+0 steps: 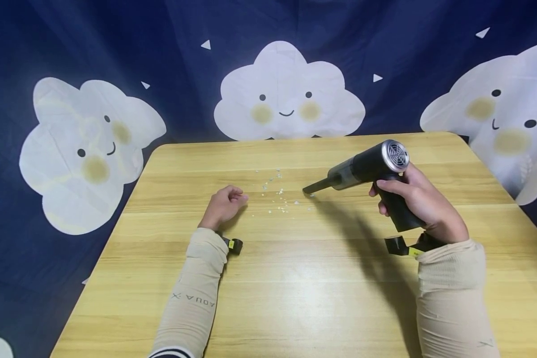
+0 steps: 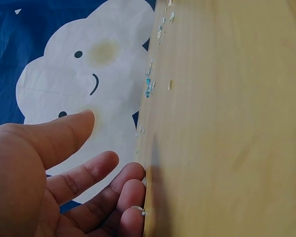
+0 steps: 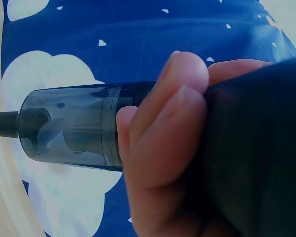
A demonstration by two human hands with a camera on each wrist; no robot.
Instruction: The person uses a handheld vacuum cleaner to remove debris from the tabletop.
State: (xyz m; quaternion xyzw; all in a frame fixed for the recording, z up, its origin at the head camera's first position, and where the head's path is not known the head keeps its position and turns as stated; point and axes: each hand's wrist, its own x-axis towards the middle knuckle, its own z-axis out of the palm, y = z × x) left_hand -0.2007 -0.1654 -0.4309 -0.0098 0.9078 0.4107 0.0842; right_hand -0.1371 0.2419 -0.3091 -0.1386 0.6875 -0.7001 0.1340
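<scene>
My right hand [image 1: 422, 201] grips the handle of a black handheld vacuum cleaner [image 1: 369, 164]. Its narrow nozzle [image 1: 316, 186] slants down to the left, the tip close over the wooden table beside a few pale scraps. In the right wrist view the clear dust cup [image 3: 71, 126] shows, with fingers [image 3: 167, 133] wrapped round the handle. Small white and bluish scraps [image 1: 281, 191] lie scattered in the middle of the table. Left of them my left hand [image 1: 225, 206] rests at the tabletop, fingers loosely bent and holding nothing. The left wrist view shows bits [image 2: 148, 86] beyond its fingertips.
The light wooden table [image 1: 295, 288] has rounded far corners. Behind it hangs a dark blue curtain [image 1: 183, 59] with white smiling clouds [image 1: 286, 89]. Each wrist wears a small black camera [image 1: 234, 245], and both forearms have beige sleeves [image 1: 190, 298].
</scene>
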